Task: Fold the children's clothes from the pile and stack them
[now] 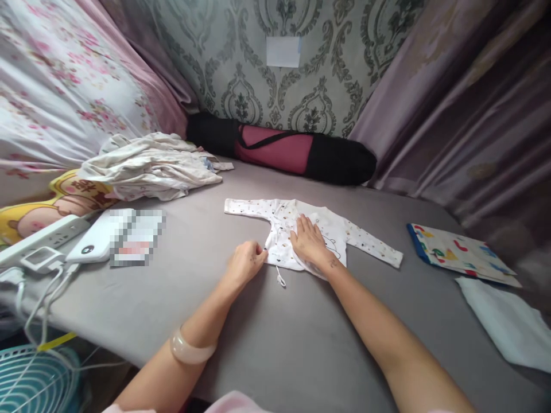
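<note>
A small white printed baby top [288, 221] lies on the grey bed surface [172, 310], its two sleeves stretched out to the sides. My right hand [309, 240] rests flat on the front of the top with its fingers spread, beside a printed bear outline. At the top's lower left corner, my left hand [248, 261] pinches the edge of the fabric between thumb and fingers. A thin white tie loop [280, 280] hangs from the lower hem, just right of my left hand.
Crumpled clothes [150, 166], a power strip [47, 238] and a white power bank [101, 238] are at left. A black and red long bag [275, 150] lies by the wall. Folded patterned cloth [465, 252] and white cloth [503, 321] are at right. A blue basket [38, 378] stands below left.
</note>
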A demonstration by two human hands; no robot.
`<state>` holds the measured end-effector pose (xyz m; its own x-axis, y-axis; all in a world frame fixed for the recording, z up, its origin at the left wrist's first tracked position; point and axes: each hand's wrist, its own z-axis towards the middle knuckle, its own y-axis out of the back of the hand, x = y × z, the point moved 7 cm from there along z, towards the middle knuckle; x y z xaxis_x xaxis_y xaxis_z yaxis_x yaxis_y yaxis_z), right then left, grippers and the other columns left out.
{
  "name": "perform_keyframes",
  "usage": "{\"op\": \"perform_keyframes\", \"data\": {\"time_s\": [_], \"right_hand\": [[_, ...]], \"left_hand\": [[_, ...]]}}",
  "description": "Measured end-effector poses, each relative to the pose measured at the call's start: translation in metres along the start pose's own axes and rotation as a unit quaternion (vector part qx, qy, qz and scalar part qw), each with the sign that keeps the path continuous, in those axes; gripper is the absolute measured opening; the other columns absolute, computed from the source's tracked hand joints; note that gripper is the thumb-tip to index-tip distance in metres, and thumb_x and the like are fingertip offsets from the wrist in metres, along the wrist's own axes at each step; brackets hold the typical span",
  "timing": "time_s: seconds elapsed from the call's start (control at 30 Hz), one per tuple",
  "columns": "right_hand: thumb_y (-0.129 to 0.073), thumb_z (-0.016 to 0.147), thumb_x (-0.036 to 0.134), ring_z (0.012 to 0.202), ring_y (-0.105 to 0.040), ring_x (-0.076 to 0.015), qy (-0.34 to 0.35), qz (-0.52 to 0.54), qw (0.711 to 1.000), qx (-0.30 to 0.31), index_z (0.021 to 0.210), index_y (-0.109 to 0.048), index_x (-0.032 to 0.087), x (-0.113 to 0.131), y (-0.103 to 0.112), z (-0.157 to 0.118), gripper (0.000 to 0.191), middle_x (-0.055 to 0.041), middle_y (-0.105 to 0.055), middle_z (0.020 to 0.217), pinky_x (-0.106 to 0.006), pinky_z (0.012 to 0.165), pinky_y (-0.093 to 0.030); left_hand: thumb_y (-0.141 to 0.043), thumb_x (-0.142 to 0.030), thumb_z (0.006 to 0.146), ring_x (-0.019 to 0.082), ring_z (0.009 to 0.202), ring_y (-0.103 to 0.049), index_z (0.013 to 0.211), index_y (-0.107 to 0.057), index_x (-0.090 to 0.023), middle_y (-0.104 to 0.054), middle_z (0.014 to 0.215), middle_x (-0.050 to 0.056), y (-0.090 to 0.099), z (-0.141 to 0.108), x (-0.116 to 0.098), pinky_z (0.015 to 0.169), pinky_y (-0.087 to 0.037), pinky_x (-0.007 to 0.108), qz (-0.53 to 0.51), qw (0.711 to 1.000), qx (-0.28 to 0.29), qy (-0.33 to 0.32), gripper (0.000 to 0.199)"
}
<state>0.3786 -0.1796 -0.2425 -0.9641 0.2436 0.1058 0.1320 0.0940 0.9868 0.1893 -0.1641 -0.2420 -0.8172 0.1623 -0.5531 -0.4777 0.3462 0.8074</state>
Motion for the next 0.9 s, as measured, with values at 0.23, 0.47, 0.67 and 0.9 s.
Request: {"op": "perform_keyframes", "data": {"time_s": [0.23,0.47,0.67,0.9], "right_hand": [[-0.022,0.095,0.034,0.146,-0.011,-0.0252,-0.012,-0.009,1.0,0.003,0.15,-0.02,0.0,0.0,-0.002,0.005,0.064,-0.0156,-0.011,0.159,-0.041,0.117,-0.01],[-0.022,0.094,0.027,0.147,-0.003,-0.0237,0.06,-0.01,0.996,-0.058,0.15,-0.019,0.002,0.026,0.013,-0.004,0.062,-0.0135,-0.008,0.159,-0.045,0.117,0.002],[-0.018,0.096,0.038,0.146,-0.009,-0.0231,0.09,-0.007,0.996,-0.002,0.15,-0.022,0.004,0.041,-0.004,-0.002,0.064,-0.0114,-0.015,0.158,-0.045,0.117,0.002],[-0.022,0.096,0.032,0.146,-0.007,-0.0235,0.092,-0.001,0.994,-0.051,0.15,-0.023,0.005,0.05,0.001,0.003,0.061,-0.0115,-0.012,0.159,-0.045,0.116,0.004]], "left_hand": [[-0.05,-0.03,0.084,0.02,0.08,-0.06,0.074,-0.059,-0.02,-0.067,0.083,0.007,-0.002,-0.001,-0.005,0.063,-0.036,0.027,0.044,0.997,-0.021,-0.053,0.017],[-0.049,-0.029,0.084,0.021,0.081,-0.061,0.076,-0.061,-0.02,-0.068,0.083,0.007,-0.001,-0.003,-0.009,0.063,-0.037,0.028,0.05,0.997,-0.03,-0.052,0.018],[-0.05,-0.03,0.084,0.021,0.078,-0.063,0.076,-0.064,-0.019,-0.069,0.081,0.008,-0.003,-0.002,-0.007,0.063,-0.038,0.027,0.047,0.998,-0.011,-0.034,0.019],[-0.049,-0.032,0.086,0.022,0.08,-0.064,0.077,-0.064,-0.02,-0.07,0.082,0.009,-0.004,-0.003,-0.007,0.064,-0.039,0.028,0.066,0.997,-0.005,-0.047,0.022]]}}
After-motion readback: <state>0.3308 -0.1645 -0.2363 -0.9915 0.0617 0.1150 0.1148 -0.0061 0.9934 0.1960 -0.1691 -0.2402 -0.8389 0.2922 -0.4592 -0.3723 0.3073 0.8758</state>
